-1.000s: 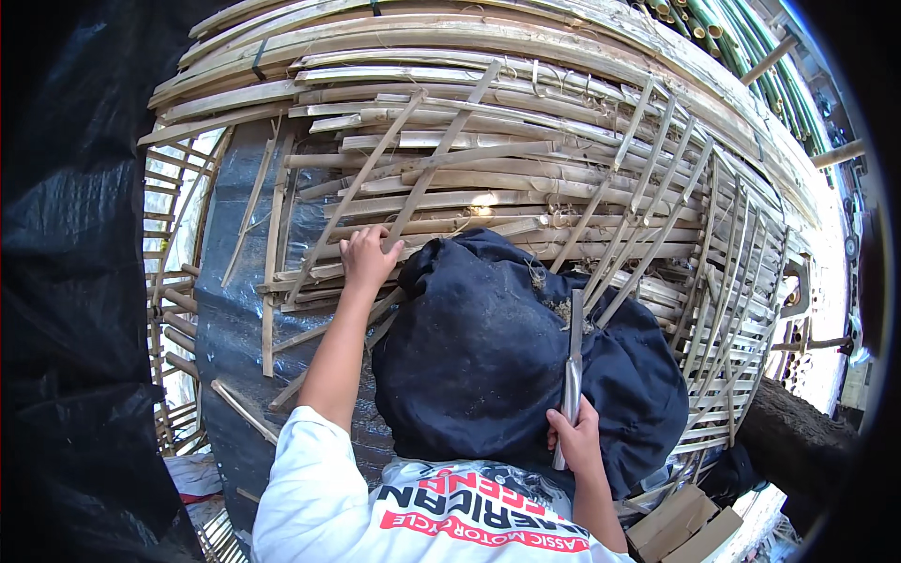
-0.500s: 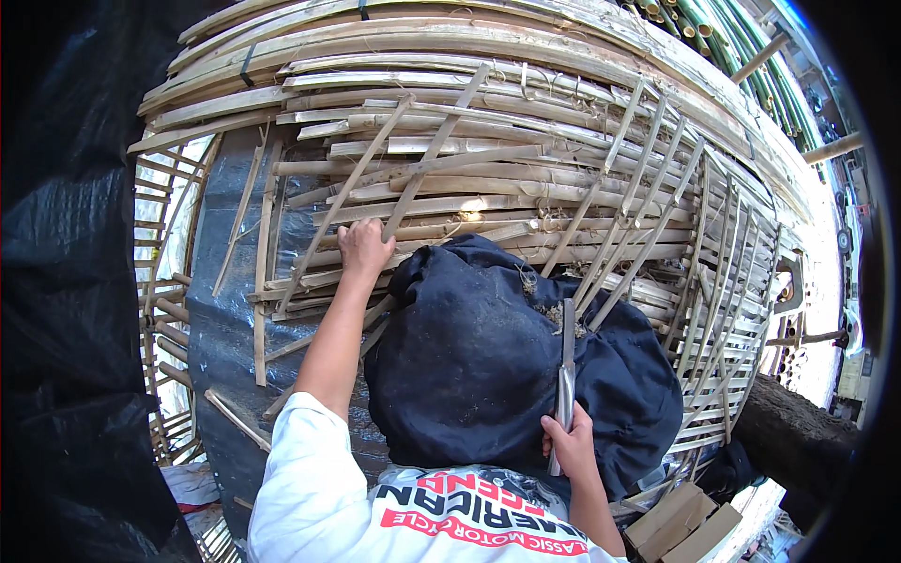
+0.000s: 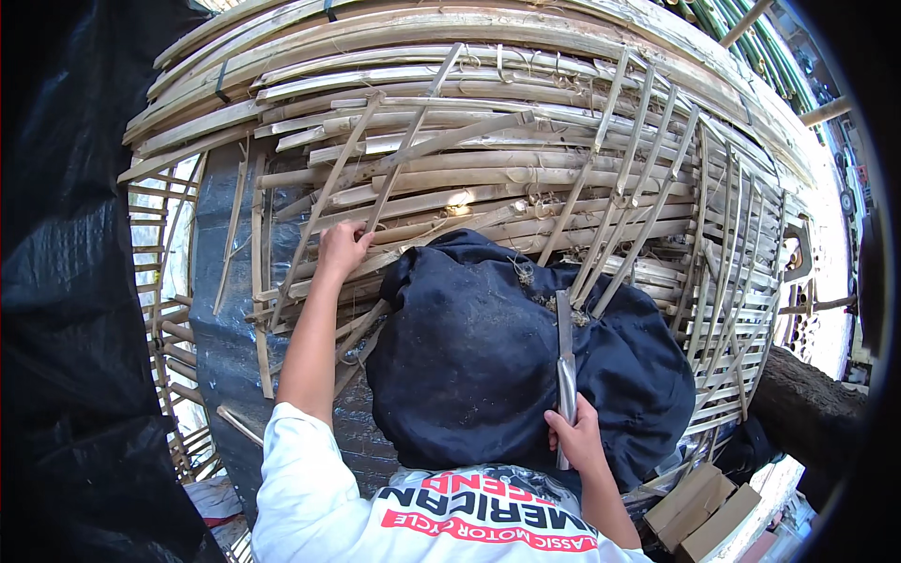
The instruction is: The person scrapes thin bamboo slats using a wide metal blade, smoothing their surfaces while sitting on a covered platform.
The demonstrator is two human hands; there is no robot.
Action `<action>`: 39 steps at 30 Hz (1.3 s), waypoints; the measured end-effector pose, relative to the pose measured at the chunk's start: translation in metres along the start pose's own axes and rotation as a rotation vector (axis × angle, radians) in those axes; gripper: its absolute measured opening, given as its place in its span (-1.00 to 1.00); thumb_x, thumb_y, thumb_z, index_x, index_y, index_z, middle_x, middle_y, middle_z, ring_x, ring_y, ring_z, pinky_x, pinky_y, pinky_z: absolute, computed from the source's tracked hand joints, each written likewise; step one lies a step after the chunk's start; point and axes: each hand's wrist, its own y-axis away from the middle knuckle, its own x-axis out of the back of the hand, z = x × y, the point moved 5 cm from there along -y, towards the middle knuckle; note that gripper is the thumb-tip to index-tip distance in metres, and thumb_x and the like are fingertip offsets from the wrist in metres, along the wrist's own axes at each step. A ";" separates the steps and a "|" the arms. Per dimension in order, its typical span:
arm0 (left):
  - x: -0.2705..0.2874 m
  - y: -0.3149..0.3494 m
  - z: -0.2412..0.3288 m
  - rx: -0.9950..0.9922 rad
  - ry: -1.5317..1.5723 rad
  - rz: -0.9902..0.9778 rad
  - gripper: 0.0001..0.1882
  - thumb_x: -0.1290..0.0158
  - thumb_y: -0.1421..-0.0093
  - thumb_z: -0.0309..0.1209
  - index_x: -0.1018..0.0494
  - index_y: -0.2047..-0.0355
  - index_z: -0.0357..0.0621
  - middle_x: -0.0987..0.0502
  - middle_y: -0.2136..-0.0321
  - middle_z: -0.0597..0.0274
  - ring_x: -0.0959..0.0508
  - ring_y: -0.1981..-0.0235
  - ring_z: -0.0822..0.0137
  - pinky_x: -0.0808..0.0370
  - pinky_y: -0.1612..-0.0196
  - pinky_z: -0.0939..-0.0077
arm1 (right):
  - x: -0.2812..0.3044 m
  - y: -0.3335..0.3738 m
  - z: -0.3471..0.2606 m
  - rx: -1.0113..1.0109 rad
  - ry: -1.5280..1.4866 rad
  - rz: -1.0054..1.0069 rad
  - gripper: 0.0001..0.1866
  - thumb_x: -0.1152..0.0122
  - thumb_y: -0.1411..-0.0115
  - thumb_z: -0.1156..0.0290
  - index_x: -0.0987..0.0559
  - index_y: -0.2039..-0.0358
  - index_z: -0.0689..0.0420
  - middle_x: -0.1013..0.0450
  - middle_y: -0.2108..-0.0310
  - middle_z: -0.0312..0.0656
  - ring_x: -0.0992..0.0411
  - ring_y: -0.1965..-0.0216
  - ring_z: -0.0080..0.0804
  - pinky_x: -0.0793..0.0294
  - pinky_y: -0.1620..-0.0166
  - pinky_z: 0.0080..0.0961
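Observation:
My left hand [image 3: 343, 249] is closed, its fingertips pinching the lower end of a thin bamboo strip [image 3: 409, 141]. That strip slants up and away across a pile of split bamboo slats [image 3: 526, 178]. Resting over the black cloth on my lap, my right hand [image 3: 574, 433] is wrapped around the shiny metal handle of a knife [image 3: 566, 375]. Its narrow, straight blade points away from me. The black cloth [image 3: 460, 366] bulges over my lap, with bits of fibre and shavings near its far edge.
Long bamboo bundles [image 3: 394, 47] lie at the far side. Several strips cross a slatted bamboo rack [image 3: 741, 272] on the right. A thick log [image 3: 807, 403] and a cardboard box [image 3: 693, 507] are at the lower right. Black sheeting [image 3: 75, 281] hangs at left.
The view has shifted a little, moving most of the pile leftward in the picture. My left hand stays at the strip's lower end; my right hand still holds the knife over the cloth.

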 end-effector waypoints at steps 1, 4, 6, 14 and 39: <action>-0.002 -0.004 -0.009 -0.011 0.169 -0.017 -0.66 -0.24 -0.14 -0.23 -0.62 0.20 -0.25 -0.66 0.39 0.04 -0.64 0.28 0.14 -0.46 0.10 0.27 | -0.001 -0.001 0.000 0.003 0.002 -0.007 -0.78 -0.28 -0.18 0.47 -0.36 0.39 0.17 -0.36 0.63 -0.31 -0.37 0.68 -0.59 -0.42 0.61 -0.58; 0.014 -0.014 -0.003 -0.100 0.410 -0.087 -0.64 -0.21 -0.20 -0.28 -0.59 0.11 -0.33 -0.66 0.35 0.00 -0.62 0.28 0.29 -0.51 0.15 0.42 | 0.001 -0.003 0.005 -0.008 0.004 0.007 -0.78 -0.28 -0.18 0.47 -0.37 0.37 0.18 -0.36 0.63 -0.31 -0.37 0.68 -0.59 -0.43 0.61 -0.58; 0.033 -0.021 0.001 -0.036 0.482 -0.194 -0.64 -0.18 -0.24 -0.29 -0.58 0.11 -0.35 -0.67 0.29 0.07 -0.59 0.27 0.40 -0.50 0.15 0.45 | 0.000 -0.004 0.005 -0.011 0.007 -0.005 -0.79 -0.27 -0.18 0.48 -0.37 0.36 0.18 -0.36 0.62 -0.31 -0.38 0.67 -0.58 -0.43 0.60 -0.58; 0.061 -0.040 -0.012 -0.051 0.590 -0.380 -0.65 -0.16 -0.29 -0.31 -0.56 0.07 -0.38 -0.64 0.24 0.23 -0.52 0.22 0.51 -0.46 0.10 0.54 | -0.008 -0.007 0.007 0.012 -0.027 -0.025 -0.81 -0.24 -0.20 0.49 -0.37 0.34 0.18 -0.37 0.62 -0.31 -0.39 0.67 -0.59 -0.41 0.61 -0.59; 0.116 -0.015 0.003 -0.201 0.058 0.163 -0.72 -0.16 -0.22 -0.36 -0.55 0.12 -0.29 -0.56 0.20 -0.07 -0.58 0.17 -0.09 -0.51 0.09 0.18 | -0.005 -0.002 0.018 0.021 0.005 -0.038 -0.79 -0.27 -0.18 0.46 -0.37 0.39 0.18 -0.37 0.61 -0.31 -0.39 0.67 -0.59 -0.42 0.61 -0.59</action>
